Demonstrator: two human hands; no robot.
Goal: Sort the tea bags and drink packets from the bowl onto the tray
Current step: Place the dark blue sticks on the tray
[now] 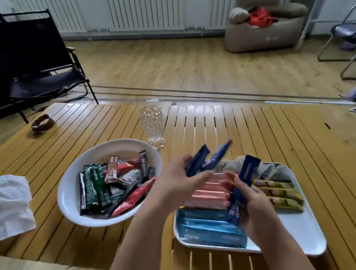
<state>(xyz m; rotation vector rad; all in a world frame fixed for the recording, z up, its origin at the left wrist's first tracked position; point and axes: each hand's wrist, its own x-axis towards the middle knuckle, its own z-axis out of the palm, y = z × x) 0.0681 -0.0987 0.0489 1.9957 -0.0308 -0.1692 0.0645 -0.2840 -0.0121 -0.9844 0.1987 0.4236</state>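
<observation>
Over the tray (303, 229), the left hand (178, 183) is gripping two dark blue packets (206, 160), the right hand (250, 202) one dark blue packet (243, 191) upright; the bowl (72, 191) is sitting left of the tray, nearer the left hand.

Both forearms are bare, with no sleeve in view. The left hand (177, 180) and right hand (252, 204) wear nothing.
</observation>
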